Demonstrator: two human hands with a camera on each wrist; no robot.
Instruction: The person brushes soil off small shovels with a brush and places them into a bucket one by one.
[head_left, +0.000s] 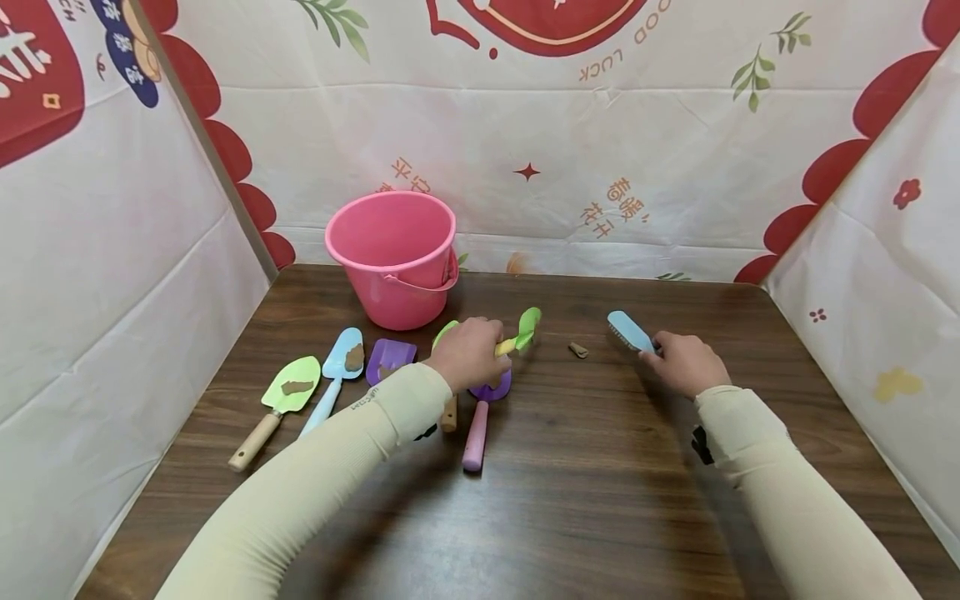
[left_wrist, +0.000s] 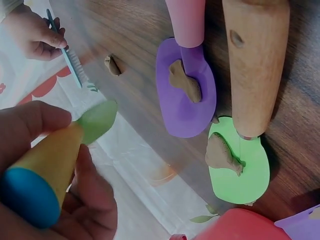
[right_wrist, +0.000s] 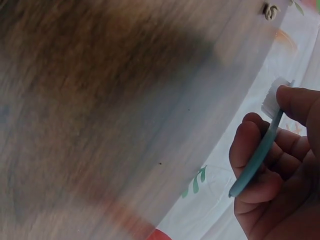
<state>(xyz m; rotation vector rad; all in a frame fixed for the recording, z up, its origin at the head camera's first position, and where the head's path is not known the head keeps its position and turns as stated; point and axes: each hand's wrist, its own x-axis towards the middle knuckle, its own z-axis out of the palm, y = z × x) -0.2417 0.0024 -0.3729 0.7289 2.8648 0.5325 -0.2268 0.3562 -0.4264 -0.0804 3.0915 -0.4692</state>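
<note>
My left hand [head_left: 467,350] grips a small toy shovel by its yellow handle [left_wrist: 50,155]; the handle has a blue end, and the green blade [head_left: 528,327] points right, above the table. In my right hand [head_left: 686,364] is a light blue brush [head_left: 630,332] with pale bristles, pinched between thumb and fingers. A small brown clay-like lump [head_left: 577,350] lies on the table between the two hands. Under and beside the left hand lie a purple shovel [left_wrist: 187,117] with a pink handle and a green shovel [left_wrist: 240,187] with a wooden handle. Each bears a brown piece.
A pink bucket [head_left: 401,287] stands at the back left. Left of my left hand lie a green trowel [head_left: 306,372] with a wooden handle, a light blue shovel [head_left: 341,346] and a purple shovel [head_left: 391,353], each with brown material. Printed white cloth [head_left: 675,125] walls the table's back and sides.
</note>
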